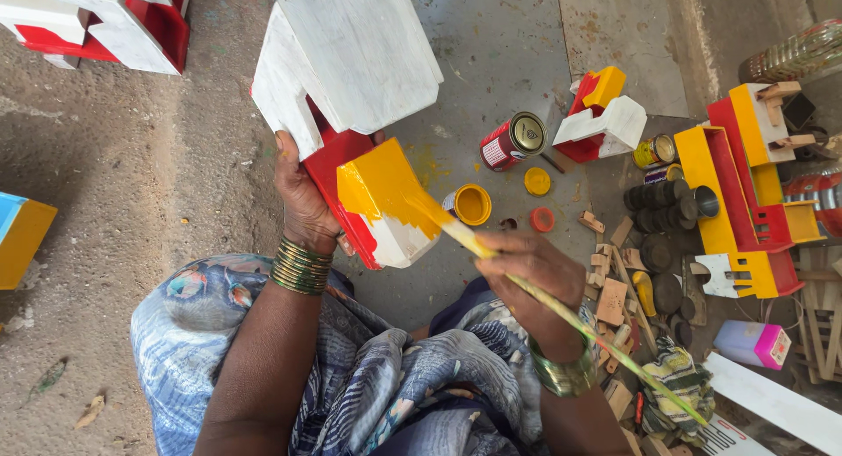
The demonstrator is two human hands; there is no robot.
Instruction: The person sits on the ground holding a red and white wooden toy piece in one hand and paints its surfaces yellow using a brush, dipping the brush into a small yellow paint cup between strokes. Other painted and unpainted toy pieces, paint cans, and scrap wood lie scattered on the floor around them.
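My left hand grips a wooden toy piece from below; the piece is white on top, red in the middle and part yellow at its lower block. My right hand holds a thin paintbrush with a yellow-stained handle. The brush tip rests on the lower block where yellow paint meets bare white. An open pot of yellow paint sits on the floor just behind the block.
A red tin can lies on its side, with a yellow lid and a red lid nearby. Painted red-yellow-white toy parts stand at right, small wood blocks below them, another white-red piece top left.
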